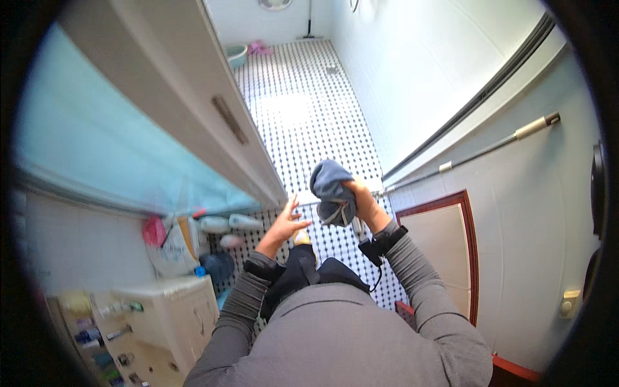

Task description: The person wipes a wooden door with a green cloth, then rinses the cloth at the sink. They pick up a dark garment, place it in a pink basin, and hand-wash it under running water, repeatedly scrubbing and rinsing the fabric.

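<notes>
Bunched up in my right hand [363, 200] is a grey-blue cloth [332, 186], held in front of my body above the tiled floor. Its lower part shows a lighter edge or strap; what kind of cloth item it is, I cannot tell. To the left of the cloth, my left hand [285, 226] is apart from it, fingers spread, holding nothing. Dark bands sit around both wrists over grey sleeves. Below the hands a foot in a yellow and white shoe or slipper [302, 237] stands on the black-and-white tiles.
A sliding door with a bluish pane [121, 130] is at left. Bottles [245, 222], a bag [176, 251] and a white cabinet [186, 309] stand lower left. A long pole [483, 151] leans along the right wall. Farther off are a basin [237, 57] and a floor squeegee [309, 36].
</notes>
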Action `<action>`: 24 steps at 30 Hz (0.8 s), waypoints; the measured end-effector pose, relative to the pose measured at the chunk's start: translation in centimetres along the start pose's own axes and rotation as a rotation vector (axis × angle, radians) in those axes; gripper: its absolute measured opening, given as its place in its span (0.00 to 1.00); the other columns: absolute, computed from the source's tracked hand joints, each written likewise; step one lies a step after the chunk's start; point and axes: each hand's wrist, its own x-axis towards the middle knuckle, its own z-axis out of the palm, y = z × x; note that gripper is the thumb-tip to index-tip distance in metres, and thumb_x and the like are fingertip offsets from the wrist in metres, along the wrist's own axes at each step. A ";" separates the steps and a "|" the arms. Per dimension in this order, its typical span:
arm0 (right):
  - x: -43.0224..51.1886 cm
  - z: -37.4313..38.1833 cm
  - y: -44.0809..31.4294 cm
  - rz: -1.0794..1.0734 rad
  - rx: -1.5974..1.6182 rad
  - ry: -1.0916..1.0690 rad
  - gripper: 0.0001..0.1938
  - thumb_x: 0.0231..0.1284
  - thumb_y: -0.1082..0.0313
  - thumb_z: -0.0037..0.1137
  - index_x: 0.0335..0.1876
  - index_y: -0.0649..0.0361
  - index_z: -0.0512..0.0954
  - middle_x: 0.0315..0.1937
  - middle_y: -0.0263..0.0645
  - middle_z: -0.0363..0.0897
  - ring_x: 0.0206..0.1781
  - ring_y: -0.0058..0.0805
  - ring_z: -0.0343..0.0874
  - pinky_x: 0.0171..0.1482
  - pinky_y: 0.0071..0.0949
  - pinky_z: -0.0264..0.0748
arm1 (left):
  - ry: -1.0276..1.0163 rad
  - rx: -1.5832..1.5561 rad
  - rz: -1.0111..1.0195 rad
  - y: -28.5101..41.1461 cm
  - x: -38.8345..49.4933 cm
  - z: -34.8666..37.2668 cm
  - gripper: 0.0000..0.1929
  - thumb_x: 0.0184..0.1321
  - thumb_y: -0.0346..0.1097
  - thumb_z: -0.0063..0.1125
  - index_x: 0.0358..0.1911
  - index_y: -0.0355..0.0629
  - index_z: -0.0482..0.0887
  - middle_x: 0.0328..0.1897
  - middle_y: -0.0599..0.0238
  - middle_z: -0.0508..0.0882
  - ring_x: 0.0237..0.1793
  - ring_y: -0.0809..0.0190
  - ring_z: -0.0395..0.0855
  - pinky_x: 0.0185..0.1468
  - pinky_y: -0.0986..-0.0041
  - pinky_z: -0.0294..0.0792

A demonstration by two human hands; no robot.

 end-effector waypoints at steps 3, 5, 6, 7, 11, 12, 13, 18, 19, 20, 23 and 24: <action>4.1 0.0 -3.6 -0.069 -0.028 -0.042 0.17 0.57 0.64 0.47 0.49 0.65 0.74 0.42 0.39 0.78 0.42 0.25 0.78 0.44 0.24 0.76 | 0.045 0.174 0.093 2.6 7.3 0.2 0.57 0.41 0.32 0.71 0.70 0.48 0.37 0.71 0.43 0.52 0.65 0.41 0.58 0.57 0.61 0.67; 6.1 -1.0 -6.1 -0.175 -0.064 -0.113 0.17 0.57 0.63 0.46 0.49 0.65 0.74 0.41 0.39 0.78 0.41 0.25 0.78 0.43 0.24 0.76 | 0.042 0.192 0.206 4.2 12.5 1.0 0.46 0.42 0.32 0.69 0.65 0.42 0.51 0.64 0.49 0.62 0.60 0.53 0.66 0.53 0.69 0.68; 7.5 -1.3 -6.9 -0.280 -0.137 -0.041 0.17 0.57 0.62 0.45 0.47 0.65 0.75 0.39 0.39 0.79 0.39 0.25 0.79 0.42 0.25 0.77 | 0.050 0.141 0.274 5.0 15.0 1.5 0.37 0.44 0.32 0.67 0.60 0.38 0.63 0.59 0.53 0.70 0.55 0.60 0.71 0.50 0.73 0.68; 9.0 -1.8 -7.8 -0.194 0.082 -0.019 0.18 0.58 0.59 0.45 0.46 0.64 0.74 0.39 0.40 0.79 0.39 0.26 0.79 0.42 0.25 0.77 | 0.059 0.071 0.305 5.9 17.3 2.1 0.29 0.46 0.32 0.66 0.54 0.36 0.70 0.54 0.57 0.76 0.49 0.65 0.74 0.48 0.75 0.68; 16.4 -4.2 -11.1 -0.171 0.272 0.201 0.18 0.65 0.55 0.37 0.41 0.60 0.75 0.31 0.36 0.79 0.29 0.26 0.78 0.37 0.26 0.77 | 0.232 -0.080 0.240 8.7 23.2 2.7 0.15 0.53 0.34 0.61 0.42 0.37 0.75 0.35 0.67 0.80 0.35 0.70 0.75 0.40 0.77 0.68; 18.5 -5.0 -12.1 -0.169 0.275 0.198 0.17 0.65 0.54 0.37 0.39 0.59 0.75 0.29 0.35 0.78 0.27 0.25 0.77 0.35 0.25 0.77 | 0.296 -0.047 0.225 9.6 24.5 2.3 0.14 0.55 0.30 0.58 0.45 0.37 0.74 0.38 0.67 0.80 0.36 0.70 0.76 0.41 0.78 0.69; 20.6 -6.0 -13.1 -0.178 0.282 0.135 0.17 0.65 0.54 0.37 0.38 0.58 0.75 0.27 0.34 0.78 0.26 0.24 0.76 0.34 0.24 0.76 | 0.330 -0.065 0.183 10.6 26.1 2.0 0.15 0.53 0.28 0.57 0.45 0.36 0.73 0.38 0.65 0.80 0.36 0.69 0.76 0.41 0.78 0.70; 32.5 -10.0 -16.9 -0.180 0.283 0.111 0.16 0.66 0.53 0.39 0.35 0.55 0.76 0.25 0.32 0.77 0.25 0.23 0.74 0.29 0.22 0.74 | 0.346 -0.222 0.345 16.8 34.3 0.5 0.25 0.42 0.27 0.63 0.46 0.34 0.69 0.43 0.60 0.77 0.43 0.64 0.75 0.50 0.72 0.67; 35.3 -10.5 -17.9 -0.170 0.261 0.092 0.16 0.66 0.53 0.39 0.35 0.55 0.76 0.25 0.32 0.77 0.25 0.23 0.75 0.29 0.23 0.74 | 0.343 -0.262 0.358 18.4 36.2 0.0 0.26 0.41 0.26 0.64 0.47 0.34 0.68 0.43 0.60 0.77 0.44 0.64 0.75 0.51 0.72 0.67; 37.9 -11.0 -18.8 -0.156 0.239 0.075 0.16 0.66 0.53 0.39 0.36 0.55 0.76 0.26 0.32 0.77 0.26 0.23 0.75 0.30 0.23 0.74 | 0.337 -0.280 0.413 20.0 38.0 -0.5 0.29 0.39 0.25 0.65 0.48 0.34 0.67 0.45 0.60 0.76 0.45 0.63 0.75 0.52 0.72 0.66; 44.5 -12.5 -21.5 -0.086 0.117 0.123 0.17 0.66 0.51 0.40 0.41 0.55 0.76 0.30 0.32 0.78 0.31 0.23 0.76 0.36 0.25 0.74 | 0.464 -0.287 0.262 24.0 41.7 -2.0 0.28 0.40 0.23 0.62 0.49 0.38 0.66 0.43 0.60 0.76 0.42 0.63 0.76 0.47 0.71 0.69; 46.7 -12.8 -22.2 -0.066 0.080 0.151 0.18 0.66 0.50 0.41 0.43 0.56 0.75 0.32 0.32 0.78 0.32 0.23 0.76 0.37 0.24 0.74 | 0.452 -0.374 0.260 25.4 42.8 -2.8 0.28 0.41 0.24 0.63 0.50 0.39 0.66 0.44 0.61 0.76 0.43 0.63 0.76 0.46 0.71 0.69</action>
